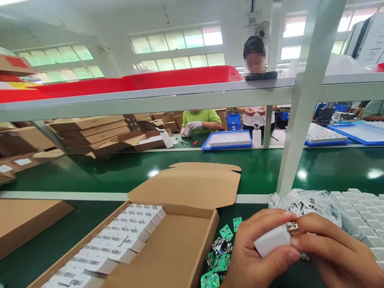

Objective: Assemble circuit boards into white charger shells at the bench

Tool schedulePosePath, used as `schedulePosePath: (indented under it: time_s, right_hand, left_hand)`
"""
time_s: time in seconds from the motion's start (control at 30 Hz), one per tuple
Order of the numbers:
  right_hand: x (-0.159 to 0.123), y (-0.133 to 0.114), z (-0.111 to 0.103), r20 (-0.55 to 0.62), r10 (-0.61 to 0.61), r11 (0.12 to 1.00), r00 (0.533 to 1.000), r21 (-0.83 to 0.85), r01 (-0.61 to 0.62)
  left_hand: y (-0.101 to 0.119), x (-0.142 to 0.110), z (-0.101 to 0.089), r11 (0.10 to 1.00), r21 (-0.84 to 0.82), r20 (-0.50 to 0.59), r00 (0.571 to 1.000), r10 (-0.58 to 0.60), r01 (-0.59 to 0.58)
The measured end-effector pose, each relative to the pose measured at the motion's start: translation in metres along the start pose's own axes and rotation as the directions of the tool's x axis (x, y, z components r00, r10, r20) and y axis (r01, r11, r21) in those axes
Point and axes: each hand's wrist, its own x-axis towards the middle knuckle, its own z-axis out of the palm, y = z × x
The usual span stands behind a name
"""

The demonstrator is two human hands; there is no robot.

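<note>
While my left hand point(247, 262) is closed around the body of a white plug point(271, 241), fingers above and thumb below, my right hand point(339, 244) meets it at the end with the metal prong point(293, 227). My right fingertips are drawn close together there; I cannot tell whether they pinch the prong or only rest against that end. The plug is in the lower right of the frame, lifted off the table point(93, 212). I judge it light and stiff, with a smooth shell that could slide under dry fingers, so its broad flat sides are the place to hold it. The prong looks like the part to spare from sideways force.

Just left of my hands, green boards point(222, 262) lie in a loose pile. Behind my right hand is a clear bag point(318, 204) of small parts, and at the right edge stand rows of white cases point(364, 216). Lower left of centre, an open box point(163, 244) holds rows of white blocks point(120, 244) along its left side, its lid point(186, 186) folded back.

Farther out, a post point(300, 120) rises right of centre to a shelf point(180, 100) across the upper frame. Beneath it, near the centre, a person in a green shirt point(201, 118) works with gloved hands beside a blue tray point(207, 148).
</note>
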Motion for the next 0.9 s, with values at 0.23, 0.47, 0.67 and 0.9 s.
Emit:
schedulePosePath:
  time_s: [0.23,0.47,0.67,0.9]
  right_hand:
    - [0.003,0.002,0.056,-0.201,-0.019,0.992,0.980,-0.127,-0.007]
    - [0.002,0.004,0.060,-0.321,0.097,0.990,0.942,-0.063,-0.124]
    - [0.005,-0.001,0.036,-0.281,0.048,0.998,0.959,-0.035,-0.061]
    - [0.000,-0.004,0.026,-0.157,0.112,0.987,0.981,0.133,-0.091]
  left_hand:
    - [-0.022,-0.001,0.003,0.987,-0.159,-0.380,0.920,-0.094,0.035]
    - [-0.015,-0.015,0.014,0.914,-0.345,-0.053,0.968,-0.246,0.213]
    - [-0.010,-0.011,-0.006,0.999,0.037,0.119,0.993,0.004,-0.008]
    - [-0.015,0.002,-0.025,0.797,0.365,0.226,0.876,0.426,-0.481]
